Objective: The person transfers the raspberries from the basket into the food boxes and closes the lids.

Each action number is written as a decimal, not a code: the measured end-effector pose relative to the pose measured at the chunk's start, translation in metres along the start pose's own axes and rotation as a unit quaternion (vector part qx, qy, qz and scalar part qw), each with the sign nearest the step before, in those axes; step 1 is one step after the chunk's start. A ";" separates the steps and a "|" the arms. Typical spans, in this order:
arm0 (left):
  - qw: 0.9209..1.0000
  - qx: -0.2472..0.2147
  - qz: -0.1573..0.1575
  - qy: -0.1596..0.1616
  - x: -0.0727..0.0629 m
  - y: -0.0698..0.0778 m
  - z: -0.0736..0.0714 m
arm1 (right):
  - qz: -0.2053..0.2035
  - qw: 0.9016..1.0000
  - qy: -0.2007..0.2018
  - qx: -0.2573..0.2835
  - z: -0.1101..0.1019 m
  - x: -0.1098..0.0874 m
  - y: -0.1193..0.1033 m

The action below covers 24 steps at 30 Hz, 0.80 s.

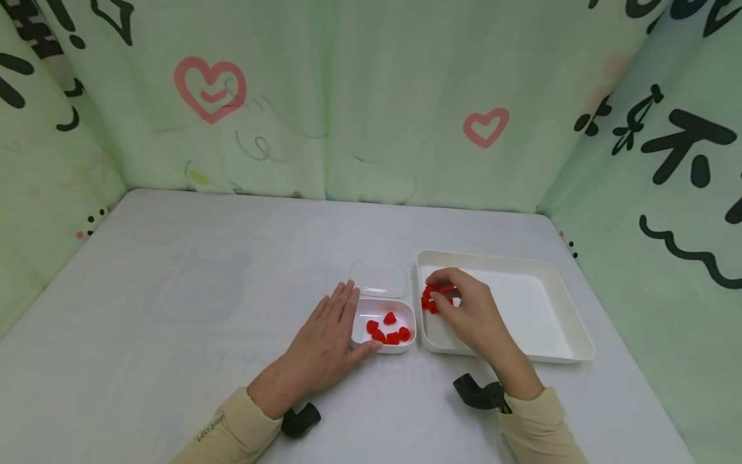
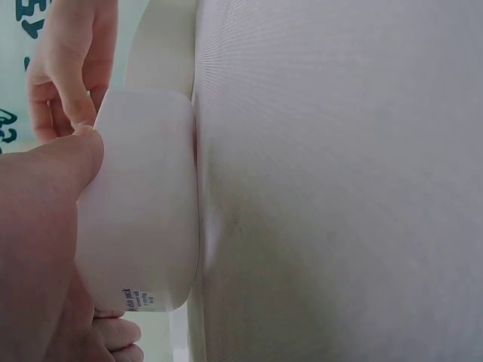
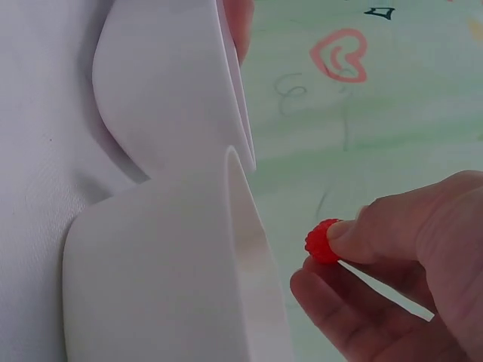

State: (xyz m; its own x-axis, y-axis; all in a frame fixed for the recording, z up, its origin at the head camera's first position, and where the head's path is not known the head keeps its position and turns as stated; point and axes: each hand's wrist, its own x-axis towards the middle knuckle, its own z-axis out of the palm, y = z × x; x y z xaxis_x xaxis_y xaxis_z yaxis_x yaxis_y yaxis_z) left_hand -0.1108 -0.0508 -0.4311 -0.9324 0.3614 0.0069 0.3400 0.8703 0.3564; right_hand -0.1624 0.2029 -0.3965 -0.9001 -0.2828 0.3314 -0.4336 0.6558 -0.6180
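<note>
Fingers (image 3: 332, 300) pinch a bumpy red piece (image 3: 318, 243); smooth white tray (image 1: 524, 303) below.

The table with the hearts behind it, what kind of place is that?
Probably a little curtained-off work corner; I can't tell in what building. Pale green curtains hang behind and beside the table, and a white tray sits next to a small tub.

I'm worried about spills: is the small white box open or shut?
Open. The small white box has its clear lid lying behind it, off the top, and red pieces show uncovered inside.
</note>
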 end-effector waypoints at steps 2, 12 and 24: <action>1.000 0.001 0.000 0.000 0.000 0.000 0.000 | -0.001 1.000 -0.004 0.002 0.000 0.000 -0.003; 1.000 -0.002 0.002 0.002 0.000 0.001 0.000 | -0.029 0.999 -0.017 0.016 0.005 -0.003 -0.010; 1.000 0.007 0.003 0.008 0.000 0.000 0.000 | -0.049 0.998 -0.031 0.035 0.014 -0.004 -0.017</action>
State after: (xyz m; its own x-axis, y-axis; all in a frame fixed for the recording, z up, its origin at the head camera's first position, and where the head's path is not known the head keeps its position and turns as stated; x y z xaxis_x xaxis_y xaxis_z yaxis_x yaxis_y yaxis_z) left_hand -0.1105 -0.0505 -0.4310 -0.9318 0.3622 0.0233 0.3477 0.8724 0.3436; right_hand -0.1523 0.1829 -0.3971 -0.8527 -0.3876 0.3502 -0.5205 0.5730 -0.6330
